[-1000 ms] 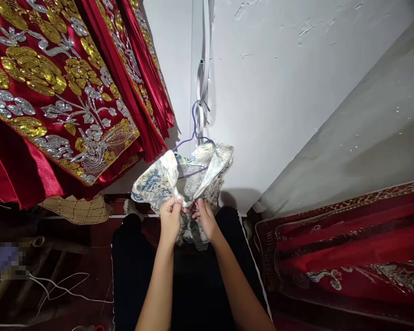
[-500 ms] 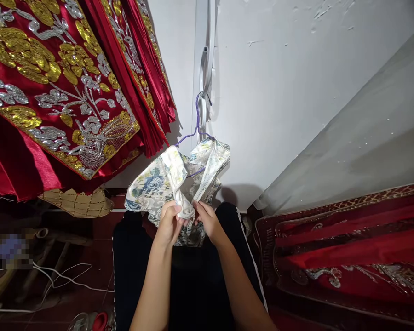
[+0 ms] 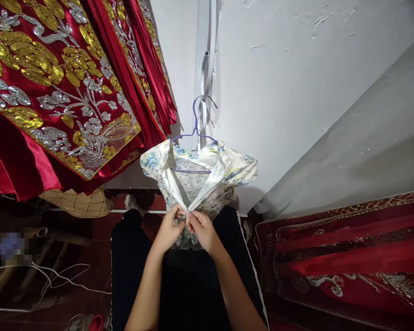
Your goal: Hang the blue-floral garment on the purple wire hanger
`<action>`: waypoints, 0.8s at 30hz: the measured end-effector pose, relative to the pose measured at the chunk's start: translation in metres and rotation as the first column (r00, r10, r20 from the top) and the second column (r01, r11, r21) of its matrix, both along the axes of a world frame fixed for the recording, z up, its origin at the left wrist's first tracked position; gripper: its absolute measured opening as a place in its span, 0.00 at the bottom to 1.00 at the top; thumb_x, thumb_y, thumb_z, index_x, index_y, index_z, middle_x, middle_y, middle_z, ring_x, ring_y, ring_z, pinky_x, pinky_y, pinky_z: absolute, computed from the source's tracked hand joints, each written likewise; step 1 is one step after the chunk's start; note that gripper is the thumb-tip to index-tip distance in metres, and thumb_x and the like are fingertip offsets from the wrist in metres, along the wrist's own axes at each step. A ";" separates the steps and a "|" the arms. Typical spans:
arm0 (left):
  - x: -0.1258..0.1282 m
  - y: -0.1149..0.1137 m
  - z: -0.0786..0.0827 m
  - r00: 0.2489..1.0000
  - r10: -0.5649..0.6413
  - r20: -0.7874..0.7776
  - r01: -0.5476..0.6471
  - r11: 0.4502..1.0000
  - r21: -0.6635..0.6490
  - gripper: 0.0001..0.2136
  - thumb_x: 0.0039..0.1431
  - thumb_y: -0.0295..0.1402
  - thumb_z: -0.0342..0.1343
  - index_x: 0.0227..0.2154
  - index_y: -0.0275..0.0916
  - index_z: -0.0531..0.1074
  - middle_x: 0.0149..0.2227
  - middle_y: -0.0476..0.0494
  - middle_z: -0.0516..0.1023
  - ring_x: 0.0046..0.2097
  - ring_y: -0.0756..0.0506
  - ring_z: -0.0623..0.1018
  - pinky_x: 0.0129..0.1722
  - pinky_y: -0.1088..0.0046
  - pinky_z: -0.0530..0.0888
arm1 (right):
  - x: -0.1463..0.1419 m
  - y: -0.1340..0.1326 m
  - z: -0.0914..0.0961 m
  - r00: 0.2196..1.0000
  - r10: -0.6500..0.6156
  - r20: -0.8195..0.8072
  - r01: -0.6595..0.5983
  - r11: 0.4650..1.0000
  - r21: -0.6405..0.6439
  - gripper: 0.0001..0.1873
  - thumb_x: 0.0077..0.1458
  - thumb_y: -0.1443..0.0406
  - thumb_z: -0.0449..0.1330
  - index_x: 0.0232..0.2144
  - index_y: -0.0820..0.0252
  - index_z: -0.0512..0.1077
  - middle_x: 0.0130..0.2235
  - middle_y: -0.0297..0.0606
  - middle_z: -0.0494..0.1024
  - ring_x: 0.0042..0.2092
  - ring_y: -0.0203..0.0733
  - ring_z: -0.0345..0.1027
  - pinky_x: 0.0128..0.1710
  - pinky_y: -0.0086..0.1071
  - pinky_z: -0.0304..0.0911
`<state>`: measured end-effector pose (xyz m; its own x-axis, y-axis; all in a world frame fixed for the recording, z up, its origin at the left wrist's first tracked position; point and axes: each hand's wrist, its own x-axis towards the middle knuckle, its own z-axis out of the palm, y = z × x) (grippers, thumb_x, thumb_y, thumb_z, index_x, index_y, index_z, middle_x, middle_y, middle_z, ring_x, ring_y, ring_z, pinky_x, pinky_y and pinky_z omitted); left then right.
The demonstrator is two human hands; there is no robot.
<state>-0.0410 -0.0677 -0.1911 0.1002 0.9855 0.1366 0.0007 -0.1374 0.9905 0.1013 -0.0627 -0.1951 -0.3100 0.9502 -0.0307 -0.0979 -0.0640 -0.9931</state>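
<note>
A pale floral garment with blue and yellow flowers hangs on a purple hanger. Its open front forms a V that narrows down to my fingers. My left hand pinches the left front edge near the point of the V. Close against it, my right hand grips the front edges at the same point, where a small zip or fastener seems to sit, mostly hidden by my fingertips. The garment's lower part falls over my lap, partly behind my hands.
Red cloth with gold and silver sequins hangs at the left. The hanger hooks on a metal rack against a white wall. A grey translucent sheet and red embroidered fabric lie right. White cables cross the floor.
The garment has been spread and straightened on its hanger, its right shoulder now showing. The bunched front edge is drawn flat, and my hands have come together at the V's point.
</note>
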 end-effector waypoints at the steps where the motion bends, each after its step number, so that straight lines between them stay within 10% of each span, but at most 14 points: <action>1: 0.002 -0.002 -0.002 1.000 -0.004 -0.031 0.004 1.000 0.027 0.07 0.58 0.29 0.57 0.40 0.38 0.73 0.37 0.45 0.76 0.42 0.45 0.75 0.47 0.69 0.71 | -0.001 -0.002 0.001 1.000 0.014 0.003 -0.014 1.000 0.002 0.23 0.63 0.49 0.54 0.24 0.59 0.66 0.21 0.29 0.64 0.23 0.32 0.55 0.25 0.28 0.52; 8: 0.021 -0.006 -0.004 0.959 0.143 -0.243 -0.109 0.983 0.149 0.06 0.65 0.33 0.52 0.35 0.38 0.70 0.31 0.48 0.72 0.35 0.47 0.71 0.37 0.74 0.67 | 0.007 0.009 0.033 0.996 -0.062 0.057 0.062 0.998 -0.009 0.12 0.58 0.59 0.55 0.30 0.61 0.72 0.19 0.31 0.72 0.19 0.32 0.57 0.21 0.27 0.52; 17: 0.035 0.001 -0.021 0.921 0.182 -0.345 -0.103 0.966 0.236 0.09 0.65 0.33 0.51 0.29 0.39 0.67 0.29 0.48 0.69 0.33 0.46 0.70 0.35 0.72 0.67 | 0.018 0.069 0.172 0.955 -0.279 -0.100 0.295 0.931 0.217 0.10 0.54 0.62 0.56 0.27 0.62 0.73 0.18 0.31 0.71 0.17 0.29 0.53 0.17 0.24 0.48; 20: 0.029 0.011 0.002 0.932 0.148 -0.331 -0.070 0.969 0.236 0.05 0.65 0.32 0.54 0.33 0.39 0.71 0.31 0.47 0.73 0.34 0.46 0.73 0.36 0.71 0.69 | 0.016 0.058 0.170 0.965 -0.253 -0.069 0.263 0.936 0.235 0.10 0.55 0.64 0.54 0.27 0.61 0.73 0.18 0.31 0.71 0.18 0.29 0.54 0.18 0.24 0.49; 24: 0.020 0.030 0.077 0.959 0.245 -0.139 -0.162 0.883 0.441 0.16 0.68 0.32 0.52 0.57 0.42 0.66 0.40 0.44 0.77 0.42 0.46 0.77 0.45 0.68 0.72 | 0.015 0.042 0.159 0.972 -0.229 0.053 0.210 0.947 0.242 0.10 0.54 0.65 0.54 0.25 0.61 0.73 0.18 0.30 0.71 0.20 0.31 0.57 0.21 0.25 0.54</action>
